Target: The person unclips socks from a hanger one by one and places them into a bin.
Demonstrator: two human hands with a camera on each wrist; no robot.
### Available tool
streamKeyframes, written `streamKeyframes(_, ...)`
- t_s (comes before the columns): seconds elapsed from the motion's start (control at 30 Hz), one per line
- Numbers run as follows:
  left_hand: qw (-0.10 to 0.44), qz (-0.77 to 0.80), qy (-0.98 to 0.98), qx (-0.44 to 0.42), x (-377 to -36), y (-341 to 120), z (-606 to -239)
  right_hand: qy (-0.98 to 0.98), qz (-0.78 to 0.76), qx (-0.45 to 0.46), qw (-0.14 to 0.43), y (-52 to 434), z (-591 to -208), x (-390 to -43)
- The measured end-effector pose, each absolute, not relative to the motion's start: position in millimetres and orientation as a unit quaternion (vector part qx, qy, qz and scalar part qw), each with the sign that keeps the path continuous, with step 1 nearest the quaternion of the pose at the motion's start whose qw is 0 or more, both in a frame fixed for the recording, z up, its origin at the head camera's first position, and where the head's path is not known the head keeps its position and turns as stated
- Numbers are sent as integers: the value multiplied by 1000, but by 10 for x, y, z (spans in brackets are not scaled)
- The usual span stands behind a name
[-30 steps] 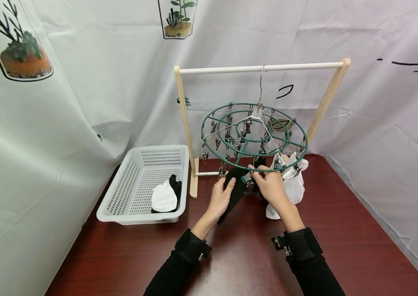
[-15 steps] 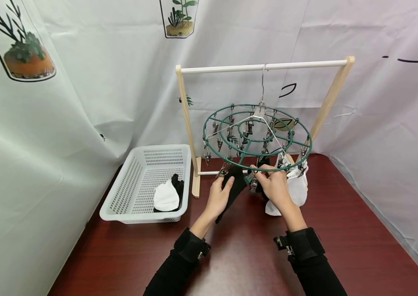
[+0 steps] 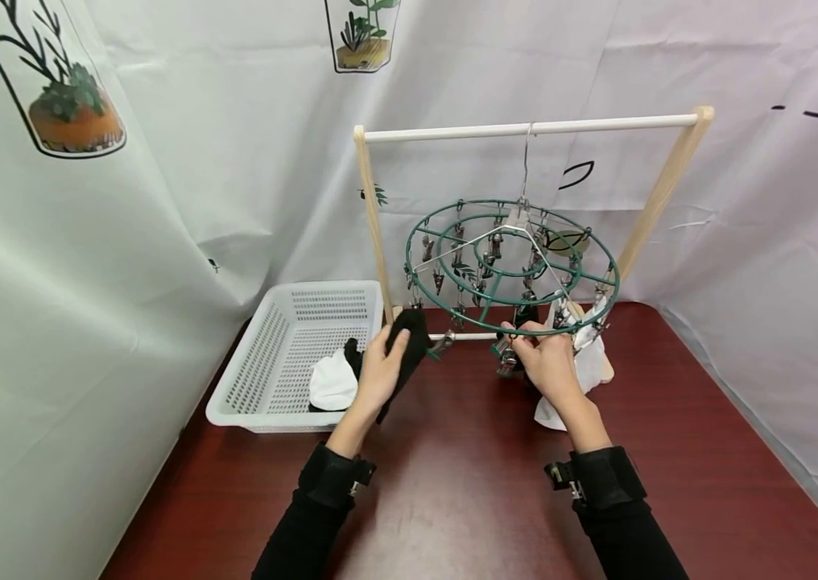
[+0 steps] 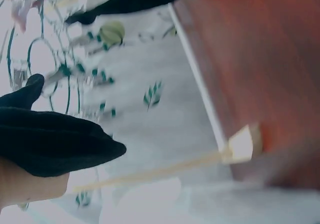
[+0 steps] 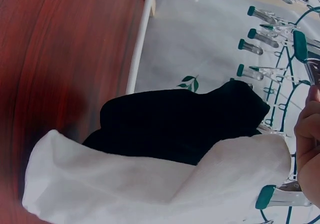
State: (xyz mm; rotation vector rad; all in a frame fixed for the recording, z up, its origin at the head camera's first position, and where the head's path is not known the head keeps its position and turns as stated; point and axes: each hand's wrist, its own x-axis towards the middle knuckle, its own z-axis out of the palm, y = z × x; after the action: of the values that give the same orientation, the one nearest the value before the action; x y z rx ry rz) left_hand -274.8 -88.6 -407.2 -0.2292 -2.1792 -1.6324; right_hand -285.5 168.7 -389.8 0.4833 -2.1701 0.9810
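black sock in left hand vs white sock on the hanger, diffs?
Colour: the black sock is dark, the white sock pale. Hold: the black sock is gripped by the left hand, off the hanger; the white sock hangs clipped at the rim by the right hand. Both are limp fabric socks.

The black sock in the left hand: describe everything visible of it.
The black sock is dark, soft knit fabric, bunched and folded. The left hand grips it, fingers curled round it, above the red-brown table, between the white basket and the green clip hanger. No clip holds it.
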Motion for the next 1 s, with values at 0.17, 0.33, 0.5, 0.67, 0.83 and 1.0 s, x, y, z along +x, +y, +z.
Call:
streamKeyframes(0.17, 217, -587, -779, -38, -2773, -1179, -3903, -843, 378, 177, 340, 1707, -3898, -2844)
streamKeyframes(0.33, 249, -578, -777, -21, -2761, -1436, -3750, -843, 386, 178, 329, 1710, -3894, -2830)
streamKeyframes(0.5, 223, -511, -830, 16, -2788, -1591, -3764, -850, 387, 169, 316, 1695, -3870, -2811)
streamKeyframes(0.67, 144, -438, -887, 36, -2848, -1652, -3947, -852, 390, 166, 307, 1691, -3869, -2798)
streamKeyframes(0.83, 95, -389, -916, 29, -2891, -1646, -4120, -851, 391, 166, 309, 1695, -3870, -2797)
streamKeyframes(1.0, 60, -346, -935, 34, -2887, -1639, -4212, -851, 392, 168, 305, 1692, -3873, -2799)
